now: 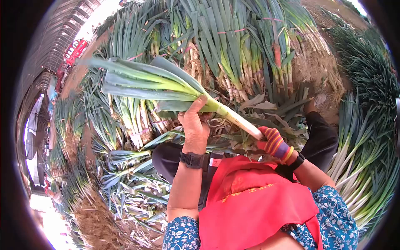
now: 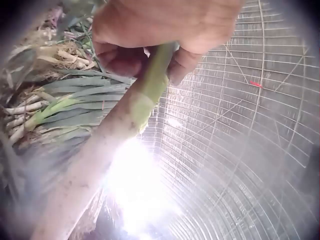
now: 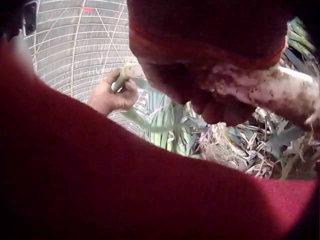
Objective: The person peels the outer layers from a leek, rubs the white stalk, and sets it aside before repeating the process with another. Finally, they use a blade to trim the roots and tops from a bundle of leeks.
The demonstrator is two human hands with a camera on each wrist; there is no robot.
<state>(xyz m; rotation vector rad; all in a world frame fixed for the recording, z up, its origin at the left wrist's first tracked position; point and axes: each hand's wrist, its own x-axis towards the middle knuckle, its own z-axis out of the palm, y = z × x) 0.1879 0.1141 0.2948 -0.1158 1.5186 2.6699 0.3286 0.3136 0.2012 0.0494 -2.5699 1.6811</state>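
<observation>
A single large leek [image 1: 239,121] is held aslant above the lap, its green leaves fanned to the upper left and its white end to the lower right. My bare left hand [image 1: 194,127] grips it where the leaves meet the stalk, thumb lying across it. In the left wrist view, fingers and thumb pinch the pale green stalk [image 2: 112,132]. My right hand [image 1: 276,145], in a striped red, yellow and purple glove, grips the white lower end. The right wrist view shows its fingers curled round the soil-marked stalk [image 3: 287,90], partly in shadow.
Bundles of leeks [image 1: 233,50] tied with pink bands stand ahead. Loose leeks [image 1: 354,154] lie at the right, with trimmed leaves [image 1: 137,196] on the ground at the left. Dry leaf scraps [image 1: 266,110] lie beyond the knees. A red apron [image 1: 254,204] covers the lap.
</observation>
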